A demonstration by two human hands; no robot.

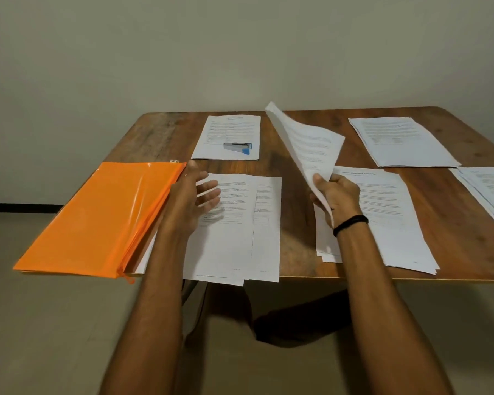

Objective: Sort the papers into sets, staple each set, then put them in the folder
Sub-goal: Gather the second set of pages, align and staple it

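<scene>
1. The right hand [337, 195] pinches the raised paper [305, 143] at its lower edge, with the thumb in front and the fingers behind. The paper stands up and curves above the near-middle pile [388, 218]. I cannot tell if it is one sheet or several.
2. The left hand [196, 192] holds nothing. Its fingers are spread and it hovers over the near-left pile [240, 229], just beside the orange folder [97, 218].
3. Handling: paper is light and bends easily, so a set held at one edge will droop and may crease. I think it is better to grip a set near a corner and make the edges even before stapling. The folder looks like glossy plastic, so it is probably slippery.
4. Count: five piles lie on the wooden table [297, 212]. They are the near-left, the near-middle, the far-left pile [228, 126] with the stapler [238, 148] on it, the far-right pile [402, 141], and the right-edge pile [488, 189], which is partly cut off. There is one stapler and one folder.
</scene>
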